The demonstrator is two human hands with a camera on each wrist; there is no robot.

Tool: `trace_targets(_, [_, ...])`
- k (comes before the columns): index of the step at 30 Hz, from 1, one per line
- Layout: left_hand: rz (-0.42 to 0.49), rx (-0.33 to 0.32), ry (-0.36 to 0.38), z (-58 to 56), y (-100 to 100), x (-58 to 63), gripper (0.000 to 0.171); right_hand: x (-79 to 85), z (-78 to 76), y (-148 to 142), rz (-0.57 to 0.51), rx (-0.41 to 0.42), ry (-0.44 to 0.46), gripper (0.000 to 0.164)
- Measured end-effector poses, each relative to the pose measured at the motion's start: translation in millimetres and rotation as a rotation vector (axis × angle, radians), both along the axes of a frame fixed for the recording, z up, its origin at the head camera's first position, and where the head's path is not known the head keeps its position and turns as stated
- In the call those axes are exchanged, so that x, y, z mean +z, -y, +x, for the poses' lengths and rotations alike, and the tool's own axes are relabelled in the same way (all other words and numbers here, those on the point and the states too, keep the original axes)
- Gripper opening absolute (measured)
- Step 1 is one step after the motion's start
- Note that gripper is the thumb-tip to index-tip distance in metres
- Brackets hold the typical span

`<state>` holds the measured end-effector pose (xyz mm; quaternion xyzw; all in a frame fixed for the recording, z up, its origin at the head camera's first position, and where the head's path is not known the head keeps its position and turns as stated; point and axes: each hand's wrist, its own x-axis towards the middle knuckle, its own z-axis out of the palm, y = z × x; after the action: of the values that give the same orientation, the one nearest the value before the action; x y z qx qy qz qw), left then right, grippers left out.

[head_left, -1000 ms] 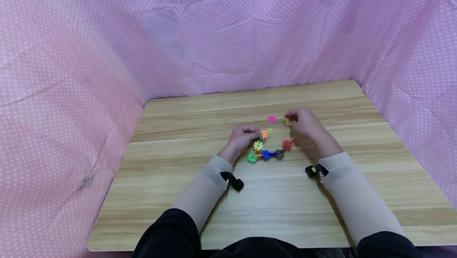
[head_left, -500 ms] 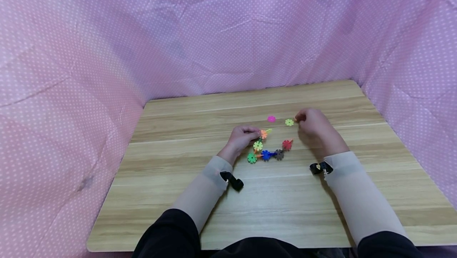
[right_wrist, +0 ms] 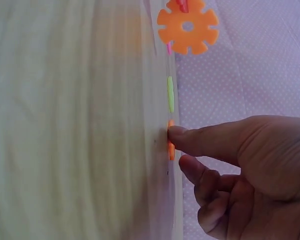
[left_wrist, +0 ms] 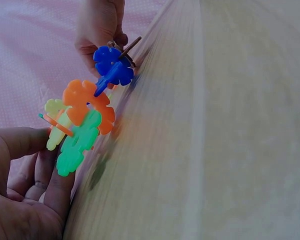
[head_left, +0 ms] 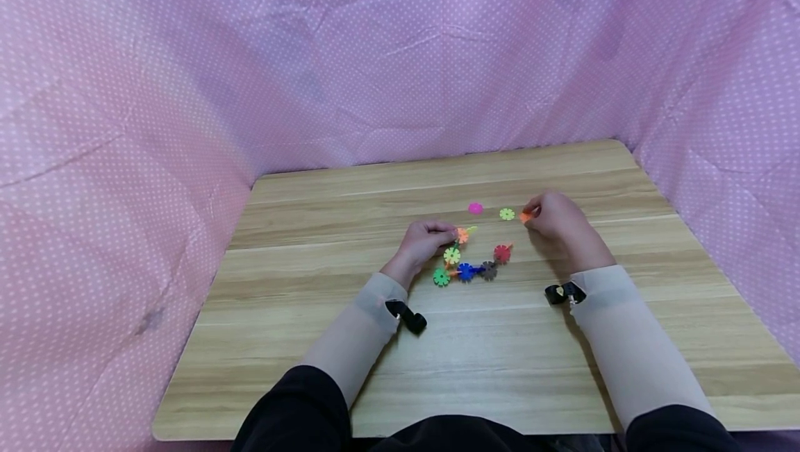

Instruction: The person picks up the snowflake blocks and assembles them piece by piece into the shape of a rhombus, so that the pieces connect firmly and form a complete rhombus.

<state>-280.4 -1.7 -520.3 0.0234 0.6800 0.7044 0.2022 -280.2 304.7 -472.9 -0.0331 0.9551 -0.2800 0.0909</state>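
My left hand [head_left: 426, 241] pinches the end of a chain of notched plastic building discs between thumb and fingers. From its orange disc [head_left: 462, 235] the chain bends through a yellow disc [head_left: 451, 255], a green disc [head_left: 441, 276] and a blue disc [head_left: 465, 271] to a grey disc [head_left: 489, 271] and a red disc [head_left: 502, 254]. Behind the chain's right end, my right hand [head_left: 558, 221] has its curled fingers on a loose orange disc [right_wrist: 171, 148]. That disc shows edge-on at the tabletop in the right wrist view, under one fingertip.
To the left of my right hand, a loose yellow-green disc [head_left: 507, 214] and a pink disc [head_left: 476, 208] lie in a row. A pink dotted cloth [head_left: 400, 63] hangs around the wooden table [head_left: 312, 230] at the back and sides.
My right hand has moved right, off the yellow-green disc, which now shows fully, and to the loose orange disc. My left hand and the chain stay almost still.
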Motion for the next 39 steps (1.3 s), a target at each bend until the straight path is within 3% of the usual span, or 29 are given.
trace_targets(13, [0.011,0.003,0.005,0.0,-1,-1.6,0.010,-3.5,-1.2,2,-0.098,-0.022,-0.017,0.023])
trace_targets(21, [0.006,0.001,0.001,1.0,-1,-0.2,0.010,-2.5,-5.6,13,-0.352,-0.001,0.060,0.026])
trace_targets(28, [-0.010,-0.001,-0.005,1.3,-1,0.6,0.011,-2.2,-4.1,30,-0.459,0.075,0.116,0.026])
trace_targets(39, [-0.017,-0.009,-0.007,0.7,-2,0.6,0.012,-9.0,-3.4,42,-0.556,0.089,0.213,0.027])
